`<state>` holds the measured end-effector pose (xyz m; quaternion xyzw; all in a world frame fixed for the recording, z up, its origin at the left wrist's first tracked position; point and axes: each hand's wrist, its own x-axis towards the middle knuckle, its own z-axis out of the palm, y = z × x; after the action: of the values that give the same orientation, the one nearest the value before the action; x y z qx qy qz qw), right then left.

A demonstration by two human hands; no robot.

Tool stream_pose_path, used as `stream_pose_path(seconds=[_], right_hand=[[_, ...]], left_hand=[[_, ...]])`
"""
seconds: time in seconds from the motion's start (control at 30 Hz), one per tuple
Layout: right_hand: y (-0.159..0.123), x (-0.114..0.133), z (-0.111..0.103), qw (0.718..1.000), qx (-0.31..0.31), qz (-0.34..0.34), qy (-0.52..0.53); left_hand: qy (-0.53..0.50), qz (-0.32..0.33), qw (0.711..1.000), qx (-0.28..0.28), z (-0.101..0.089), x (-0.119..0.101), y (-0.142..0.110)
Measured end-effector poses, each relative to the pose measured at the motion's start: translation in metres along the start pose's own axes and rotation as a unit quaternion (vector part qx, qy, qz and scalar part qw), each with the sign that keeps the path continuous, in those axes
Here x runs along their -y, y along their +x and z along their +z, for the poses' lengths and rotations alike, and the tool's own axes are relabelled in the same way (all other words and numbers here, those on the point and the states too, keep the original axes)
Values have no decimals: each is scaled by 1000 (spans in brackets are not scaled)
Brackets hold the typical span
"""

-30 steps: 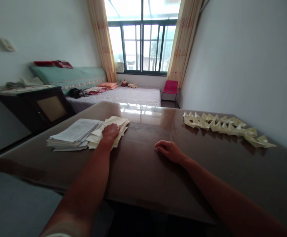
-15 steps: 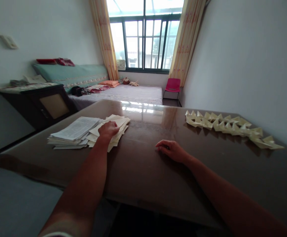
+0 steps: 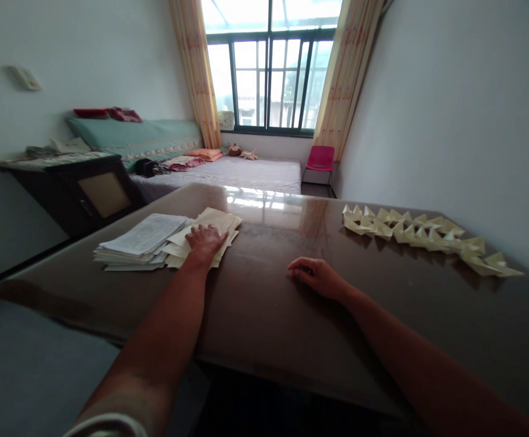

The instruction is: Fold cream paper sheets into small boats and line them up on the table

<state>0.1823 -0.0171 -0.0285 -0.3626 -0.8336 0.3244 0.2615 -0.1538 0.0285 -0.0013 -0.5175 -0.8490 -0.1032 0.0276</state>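
Note:
My left hand [image 3: 205, 238] lies flat, fingers stretched out, on a pile of cream paper sheets [image 3: 219, 223] at the left of the dark glossy table [image 3: 255, 303]. Beside that pile, further left, is a stack of printed white papers [image 3: 141, 240]. My right hand [image 3: 315, 276] rests on the bare table top near the middle, its fingers curled loosely down; I see nothing in it. A row of several folded cream paper shapes [image 3: 428, 237] runs along the table's right side, out of reach of both hands.
A dark cabinet [image 3: 82, 191] stands left of the table. Behind it is a bed [image 3: 241, 173] with a green headboard cushion, then a window with curtains. A pink chair [image 3: 318, 159] sits in the far corner. A plain wall closes the right side.
My left hand has flattened out on the cream sheets, the fingers now spread. The right hand has stayed put. The view has shifted slightly.

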Motion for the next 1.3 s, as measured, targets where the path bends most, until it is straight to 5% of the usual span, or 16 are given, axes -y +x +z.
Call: stream_pose_path(seconds=[0.87,1.3], right_hand=[[-2,1,-4,1000,15,-6,2],[0,-2,-3,1000,12,-13,16]], left_hand=[[-108,-49,993,22,-9,9,15],[-100,4,992,-80,-18,1,3]])
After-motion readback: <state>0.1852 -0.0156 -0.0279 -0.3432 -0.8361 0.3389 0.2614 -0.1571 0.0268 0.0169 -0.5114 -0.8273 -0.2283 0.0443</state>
